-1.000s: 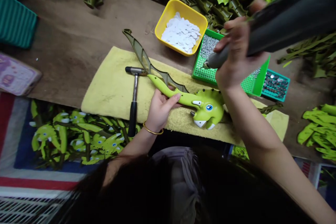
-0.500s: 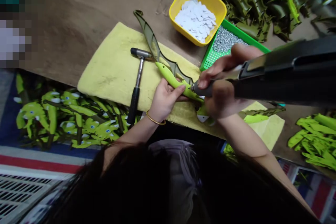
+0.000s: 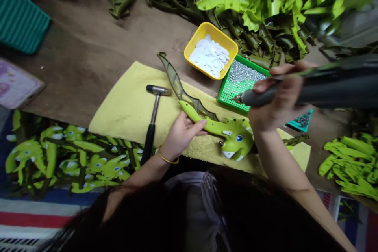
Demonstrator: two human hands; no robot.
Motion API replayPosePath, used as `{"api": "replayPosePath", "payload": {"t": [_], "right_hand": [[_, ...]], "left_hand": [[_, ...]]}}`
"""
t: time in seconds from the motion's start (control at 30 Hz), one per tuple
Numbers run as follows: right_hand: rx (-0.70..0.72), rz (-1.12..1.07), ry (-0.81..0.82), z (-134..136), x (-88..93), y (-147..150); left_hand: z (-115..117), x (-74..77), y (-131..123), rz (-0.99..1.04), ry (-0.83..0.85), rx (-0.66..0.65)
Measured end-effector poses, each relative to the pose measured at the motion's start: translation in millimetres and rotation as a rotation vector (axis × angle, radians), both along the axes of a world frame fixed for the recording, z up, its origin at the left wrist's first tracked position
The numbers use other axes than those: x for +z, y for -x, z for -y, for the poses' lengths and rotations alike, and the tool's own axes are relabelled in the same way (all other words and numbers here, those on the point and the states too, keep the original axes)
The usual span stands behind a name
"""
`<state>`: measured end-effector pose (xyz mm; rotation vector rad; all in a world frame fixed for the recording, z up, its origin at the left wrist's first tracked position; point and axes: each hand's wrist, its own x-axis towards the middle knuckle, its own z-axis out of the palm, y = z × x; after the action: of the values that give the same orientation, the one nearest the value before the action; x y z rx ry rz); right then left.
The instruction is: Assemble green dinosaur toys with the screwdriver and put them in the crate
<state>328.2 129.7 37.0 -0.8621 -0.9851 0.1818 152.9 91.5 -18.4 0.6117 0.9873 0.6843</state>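
My left hand (image 3: 184, 132) pinches the neck of a green plastic dragon toy (image 3: 217, 127), whose head with a blue eye lies to the right on the yellow cloth (image 3: 118, 106). Behind the neck a dark olive wing (image 3: 177, 82) stretches out to the upper left. Wrapped round a dark power screwdriver (image 3: 265, 96) is my right hand (image 3: 277, 98). The tool's tip sits over the green perforated tray (image 3: 233, 92), which has small silver screws (image 3: 246, 71) at its far end. Whether the tip touches a screw, I cannot tell.
A hammer (image 3: 154, 118) lies left of the toy. Behind stands a yellow bowl (image 3: 189, 53) of white flat pieces. Olive and green plastic parts (image 3: 265, 15) pile up at the back; more green parts (image 3: 351, 165) lie right. Finished-looking toys (image 3: 97, 157) fill a space at lower left.
My right hand has drawn the screwdriver off the toy's neck and over the green tray, uncovering the dragon's head. My left hand keeps its hold. The view has tilted up.
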Motion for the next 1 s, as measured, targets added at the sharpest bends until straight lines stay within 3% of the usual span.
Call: {"api": "replayPosePath", "payload": {"t": [0.17, 0.5, 0.6, 0.73, 0.83, 1.0], "right_hand": [[0.001, 0.062, 0.201, -6, -32.0, -7], [0.085, 0.194, 0.25, 2, -42.1, -10], [0.086, 0.174, 0.209, -1, -34.1, -9], [0.066, 0.083, 0.019, -5, -3.9, 3], [0.083, 0.035, -0.004, -7, 12.0, 26], [0.272, 0.097, 0.115, -5, 4.5, 60]], "left_hand": [[-21, -2.6, 4, -0.091, -0.091, 0.209], [-21, -8.7, 3, -0.062, -0.116, 0.205], [-22, -8.2, 3, -0.051, -0.117, 0.203], [-22, -7.8, 2, -0.027, -0.136, 0.146], [-20, -7.8, 2, -0.014, -0.156, 0.12], [-20, -6.9, 2, 0.033, -0.119, 0.132]]}}
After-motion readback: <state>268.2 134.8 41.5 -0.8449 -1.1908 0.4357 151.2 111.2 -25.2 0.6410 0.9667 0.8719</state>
